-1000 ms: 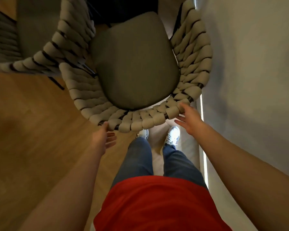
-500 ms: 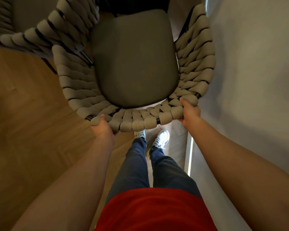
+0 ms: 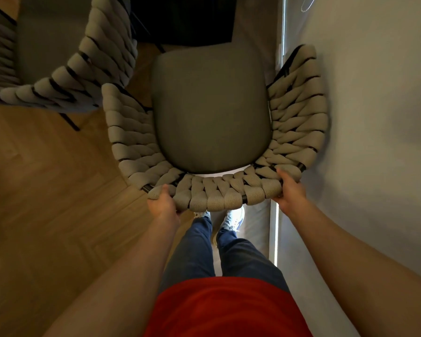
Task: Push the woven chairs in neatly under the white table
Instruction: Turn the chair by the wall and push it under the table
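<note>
Left hand (image 3: 162, 206): grips the top rail of the woven chair (image 3: 216, 193) at the left end of the curved backrest, thumb over the beige cord, remaining fingers tucked beneath the rail and hidden. Right hand (image 3: 289, 190): grips the same rail at its right end, thumb laid along the weave, fingers wrapped under. Both forearms are bare and extend forward from a red shirt (image 3: 229, 310).

The chair stands directly ahead of the person, its grey seat cushion (image 3: 209, 113) facing up, with a dark area beyond its front edge whose nature cannot be told. The right armrest lies close beside a pale wall (image 3: 379, 117). A second woven chair (image 3: 93, 69) stands at upper left, just beside the left armrest. Below the backrest appear blue jeans (image 3: 197, 249) and white shoes (image 3: 231, 218) on a wooden floor (image 3: 46, 190)
</note>
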